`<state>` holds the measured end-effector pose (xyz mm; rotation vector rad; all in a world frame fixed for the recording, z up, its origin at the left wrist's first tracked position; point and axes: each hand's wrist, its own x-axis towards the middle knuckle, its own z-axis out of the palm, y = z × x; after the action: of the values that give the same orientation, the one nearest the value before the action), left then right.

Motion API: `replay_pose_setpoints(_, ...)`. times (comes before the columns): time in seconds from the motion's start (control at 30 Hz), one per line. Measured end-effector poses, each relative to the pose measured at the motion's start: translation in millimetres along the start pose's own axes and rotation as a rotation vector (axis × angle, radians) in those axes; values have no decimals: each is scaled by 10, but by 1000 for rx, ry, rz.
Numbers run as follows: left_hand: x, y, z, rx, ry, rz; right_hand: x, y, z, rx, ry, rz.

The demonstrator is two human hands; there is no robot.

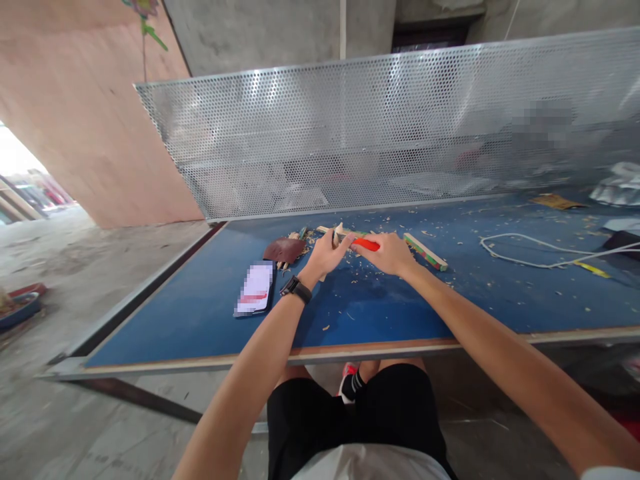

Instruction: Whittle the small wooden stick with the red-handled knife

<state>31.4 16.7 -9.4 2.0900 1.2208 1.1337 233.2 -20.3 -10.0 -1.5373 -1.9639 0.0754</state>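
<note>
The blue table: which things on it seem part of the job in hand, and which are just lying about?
Likely part of the job:
red-handled tool, held in the right hand
pale wooden piece, held in the left hand
wood shavings, probably waste

Likely just lying about:
phone
white cord
yellow strip

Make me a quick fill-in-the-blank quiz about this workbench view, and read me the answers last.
1. The right hand grips a red-handled tool while the left hand holds a pale piece of ____.
2. The watch is on the ____ wrist.
3. The tabletop is coloured ____.
4. The metal panel behind is full of small ____.
Missing words: wood; left; blue; holes.
</note>
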Motion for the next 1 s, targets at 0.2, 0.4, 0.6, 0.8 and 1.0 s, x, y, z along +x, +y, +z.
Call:
replay_pose_setpoints(0.2,0,66,-18,-9,-38,-9,0,27,4,-39,25,-16)
replay_pose_setpoints(0.4,9,55,-1,-23,-31,-37,-8,11,-13,-141,83,11)
replay_pose_setpoints(0.6,-9,25,22,-51,-36,-65,4,50,-24,-79,5,-8)
replay_pose_setpoints(0.8,-59,92,-29,-152,-159,-132,8,90,-24,44,-67,-20)
replay_pose_setpoints(1.0,6,56,-14,-3,-1,-25,-11,-9,-40,-120,33,18)
